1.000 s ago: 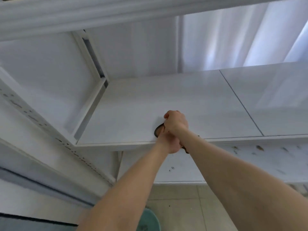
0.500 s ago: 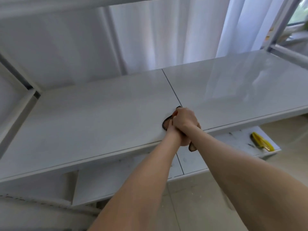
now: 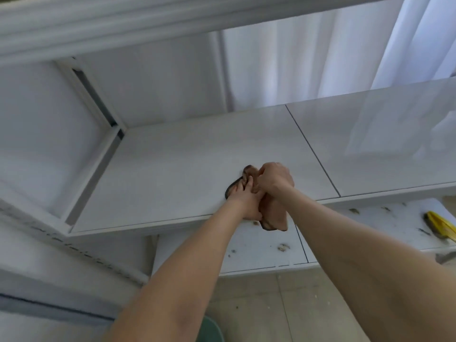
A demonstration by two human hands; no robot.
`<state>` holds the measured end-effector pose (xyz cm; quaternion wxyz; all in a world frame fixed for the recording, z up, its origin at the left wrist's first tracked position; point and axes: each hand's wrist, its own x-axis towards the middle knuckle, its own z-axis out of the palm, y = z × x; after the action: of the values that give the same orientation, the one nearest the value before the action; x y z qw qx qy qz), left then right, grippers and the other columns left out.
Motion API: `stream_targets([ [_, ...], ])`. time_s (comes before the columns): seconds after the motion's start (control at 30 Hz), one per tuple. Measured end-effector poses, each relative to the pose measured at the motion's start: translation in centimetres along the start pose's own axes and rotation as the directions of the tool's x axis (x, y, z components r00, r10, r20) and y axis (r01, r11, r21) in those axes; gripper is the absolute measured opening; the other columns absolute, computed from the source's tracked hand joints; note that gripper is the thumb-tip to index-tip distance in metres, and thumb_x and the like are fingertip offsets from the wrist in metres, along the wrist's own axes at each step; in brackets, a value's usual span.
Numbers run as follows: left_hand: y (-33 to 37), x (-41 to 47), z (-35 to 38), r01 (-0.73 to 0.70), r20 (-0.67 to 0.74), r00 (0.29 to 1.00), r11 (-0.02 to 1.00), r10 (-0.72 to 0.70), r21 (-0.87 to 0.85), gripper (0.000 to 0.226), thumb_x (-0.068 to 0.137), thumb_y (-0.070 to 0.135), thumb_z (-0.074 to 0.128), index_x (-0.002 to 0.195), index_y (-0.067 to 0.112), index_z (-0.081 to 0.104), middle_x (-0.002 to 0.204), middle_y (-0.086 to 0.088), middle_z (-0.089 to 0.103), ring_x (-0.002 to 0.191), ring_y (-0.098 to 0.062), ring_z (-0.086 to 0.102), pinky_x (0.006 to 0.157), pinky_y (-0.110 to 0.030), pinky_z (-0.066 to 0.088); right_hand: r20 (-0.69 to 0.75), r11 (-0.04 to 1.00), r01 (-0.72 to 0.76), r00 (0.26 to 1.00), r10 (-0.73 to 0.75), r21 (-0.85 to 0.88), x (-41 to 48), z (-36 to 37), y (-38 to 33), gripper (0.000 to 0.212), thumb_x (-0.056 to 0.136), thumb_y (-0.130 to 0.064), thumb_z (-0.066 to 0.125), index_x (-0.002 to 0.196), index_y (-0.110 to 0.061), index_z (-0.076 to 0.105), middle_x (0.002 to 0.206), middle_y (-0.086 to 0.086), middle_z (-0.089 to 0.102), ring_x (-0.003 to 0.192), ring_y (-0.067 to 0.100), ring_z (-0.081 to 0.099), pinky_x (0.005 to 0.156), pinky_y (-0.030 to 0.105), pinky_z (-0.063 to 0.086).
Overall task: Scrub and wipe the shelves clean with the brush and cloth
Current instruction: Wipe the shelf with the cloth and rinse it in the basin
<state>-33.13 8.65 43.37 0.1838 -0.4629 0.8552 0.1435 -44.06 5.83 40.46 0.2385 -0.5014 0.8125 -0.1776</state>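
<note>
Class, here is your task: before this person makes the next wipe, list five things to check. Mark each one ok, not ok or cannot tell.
1. Left hand and right hand both grip the cloth: ok.
2. Cloth lies on the upper shelf: ok, though part hangs over the front edge.
3. Upper shelf shows no dirt: ok.
4. Lower shelf is clean: not ok, dark specks lie on it.
5. Brush is in sight: ok, it lies on the lower shelf, right.
</note>
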Motion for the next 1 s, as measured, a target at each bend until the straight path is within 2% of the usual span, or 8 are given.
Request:
stream_targets([
  [0.2,-12.6,0.0,3.9,0.212,0.075,0.975,0.976,-0.209,-0.045,0.106,0.076,0.046,0.071,0.148,0.042,-0.007,0.154,-0.019,-0.021,0.142,-0.044,-0.008,0.115,-0.054,0.017,0.095,0.995,0.102,0.99,-0.101,-0.012,-2.7,5.0,-6.5,0.037,0.091,-0.011,0.045,0.125,-0.014,0.061,0.135,0.009,0.048,0.125,0.028,0.042,0.099,0.039,0.044],
  [0.43,-20.9,-3.9,5.2,0.324,0.026,0.946,0.946,-0.324,0.035,0.109,0.077,0.05,0.07,0.152,0.02,-0.005,0.155,-0.025,-0.002,0.142,-0.042,0.011,0.112,-0.045,0.026,0.213,0.989,0.144,0.968,-0.134,-0.031,-4.5,8.8,-10.8,0.039,0.093,-0.008,0.04,0.128,-0.008,0.057,0.135,0.012,0.05,0.125,0.03,0.044,0.103,0.041,0.043],
  [0.57,-21.8,-5.1,4.9,0.26,-0.07,0.965,0.962,-0.254,0.088,0.072,0.083,0.035,0.067,0.143,0.012,0.035,0.138,-0.012,0.046,0.123,-0.028,0.047,0.093,-0.034,0.042,0.252,0.989,0.148,0.958,-0.138,-0.022,-4.9,9.4,-11.7,0.025,0.093,-0.01,0.043,0.108,-0.003,0.062,0.113,0.013,0.061,0.107,0.03,0.057,0.084,0.034,0.049],
  [0.67,-21.4,-5.9,4.2,0.242,-0.11,0.967,0.966,-0.232,0.089,0.029,0.084,0.018,0.059,0.112,0.015,0.064,0.106,-0.008,0.065,0.099,-0.025,0.06,0.075,-0.029,0.043,0.322,0.987,0.157,0.936,-0.144,-0.016,-5.2,9.0,-12.0,0.019,0.092,-0.01,0.044,0.098,-0.002,0.06,0.104,0.014,0.062,0.092,0.028,0.059,0.075,0.033,0.049],
  [0.77,-20.7,-6.1,3.0,0.234,-0.111,0.964,0.969,-0.242,-0.082,0.013,0.079,0.013,0.055,0.08,0.016,0.067,0.075,0.0,0.06,0.075,-0.02,0.057,0.058,-0.023,0.039,0.428,0.99,0.141,0.894,-0.136,0.018,-5.4,8.2,-12.0,0.021,0.094,-0.011,0.051,0.107,0.001,0.062,0.095,0.014,0.064,0.07,0.022,0.059,0.059,0.027,0.051],
  [0.83,-20.0,-5.5,2.1,0.243,-0.073,0.958,0.919,-0.278,-0.31,0.013,0.08,0.015,0.053,0.074,0.016,0.065,0.072,-0.001,0.061,0.072,-0.021,0.061,0.049,-0.02,0.042,0.456,0.993,0.104,0.882,-0.12,0.06,-5.6,7.2,-11.8,0.015,0.094,-0.013,0.054,0.088,0.0,0.06,0.077,0.012,0.062,0.046,0.016,0.053,0.043,0.019,0.041],
  [0.9,-19.1,-4.7,1.4,0.258,-0.081,0.943,0.86,-0.324,-0.44,0.017,0.084,0.024,0.055,0.084,0.013,0.067,0.078,-0.005,0.066,0.069,-0.021,0.064,0.047,-0.02,0.044,0.409,0.992,0.115,0.903,-0.13,0.06,-5.4,6.1,-11.7,0.027,0.093,-0.014,0.051,0.069,-0.004,0.054,0.068,0.013,0.061,0.043,0.018,0.05,0.047,0.022,0.042],
  [1.0,-17.6,-3.6,0.2,0.275,-0.152,0.888,0.765,-0.435,-0.583,0.027,0.086,0.037,0.05,0.087,0.013,0.063,0.076,-0.004,0.065,0.065,-0.021,0.065,0.052,-0.027,0.054,0.29,0.986,0.132,0.944,-0.155,0.099,-4.9,4.2,-11.0,0.032,0.093,-0.019,0.05,0.064,-0.005,0.053,0.068,0.013,0.062,0.05,0.023,0.05,0.058,0.028,0.045],
])
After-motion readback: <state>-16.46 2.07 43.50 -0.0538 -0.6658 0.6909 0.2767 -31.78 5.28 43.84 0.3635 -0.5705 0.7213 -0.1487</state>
